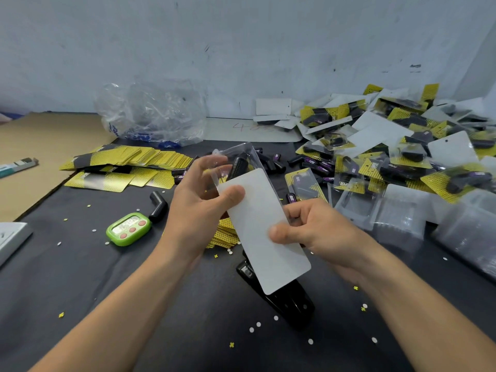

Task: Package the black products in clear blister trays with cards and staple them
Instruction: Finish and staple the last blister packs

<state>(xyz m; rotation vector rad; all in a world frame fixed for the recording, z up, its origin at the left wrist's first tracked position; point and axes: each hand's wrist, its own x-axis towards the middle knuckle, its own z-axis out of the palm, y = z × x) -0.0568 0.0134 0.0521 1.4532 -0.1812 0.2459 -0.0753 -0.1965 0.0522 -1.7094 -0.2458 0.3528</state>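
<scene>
two pinches hold the thin card against its blister tray — left hand at top, right hand mid-edge — likely bendy, slippery; grip edges.

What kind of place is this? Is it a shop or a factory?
Probably a small packing workshop. A heap of finished packs lies by the wall, yellow cards are stacked on the black table, and a black stapler lies in front.
</scene>
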